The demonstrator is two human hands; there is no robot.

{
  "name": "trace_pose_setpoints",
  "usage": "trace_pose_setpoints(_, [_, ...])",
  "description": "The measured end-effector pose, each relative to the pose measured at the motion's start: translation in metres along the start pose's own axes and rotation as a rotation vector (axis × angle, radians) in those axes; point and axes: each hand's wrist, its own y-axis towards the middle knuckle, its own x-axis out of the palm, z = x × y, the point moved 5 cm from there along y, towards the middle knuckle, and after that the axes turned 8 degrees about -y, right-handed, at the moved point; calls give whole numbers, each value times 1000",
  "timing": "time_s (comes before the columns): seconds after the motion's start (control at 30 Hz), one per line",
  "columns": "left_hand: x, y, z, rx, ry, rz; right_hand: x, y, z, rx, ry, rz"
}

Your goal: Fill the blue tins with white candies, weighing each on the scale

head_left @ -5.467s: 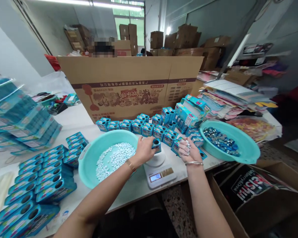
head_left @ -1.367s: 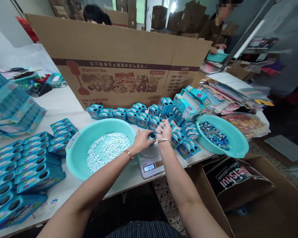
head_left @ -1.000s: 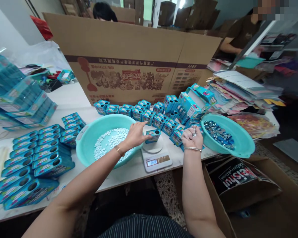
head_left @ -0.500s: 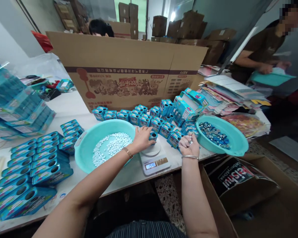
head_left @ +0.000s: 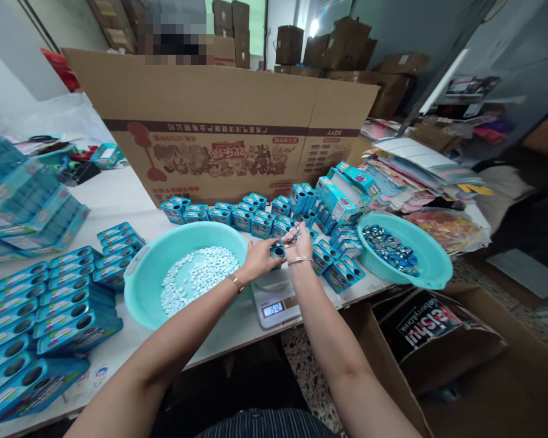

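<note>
My left hand (head_left: 262,258) is closed around a small blue tin (head_left: 277,251) with a round hole in its top, just above a white kitchen scale (head_left: 281,319) with a lit display. Beside that tin my right hand (head_left: 300,243) curls its fingers together; pale bits show at the fingertips, but what they pinch is unclear. A turquoise basin (head_left: 139,292) of small white tablets (head_left: 203,274) stands to the left of the scale. More blue tins (head_left: 342,274) stand in groups behind and to the right of my hands.
A turquoise basin (head_left: 432,264) of shiny blue lids (head_left: 390,246) sits at the right. Rows of tins (head_left: 68,313) fill the table's left side. Behind rises a big cardboard box (head_left: 237,91). An open carton (head_left: 506,377) lies below the right edge. People are partly visible beyond.
My right hand has moved left from beside the lid basin to the tin above the scale. My left hand still holds the tin. The person at the right has mostly left the view.
</note>
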Motion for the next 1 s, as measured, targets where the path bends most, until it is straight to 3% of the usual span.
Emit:
trace_pose_setpoints(0.43, [-3, -4, -2, 1, 18, -37, -5, 1, -5, -11, -48, 8])
trace_pose_setpoints(0.7, [-25, -18, -22, 44, 83, 31, -5, 3, 1, -60, -70, 16])
trace_pose_setpoints(1.0, [-39, -29, -18, 140, 100, 128, -4, 2, -9, -10, -19, 8])
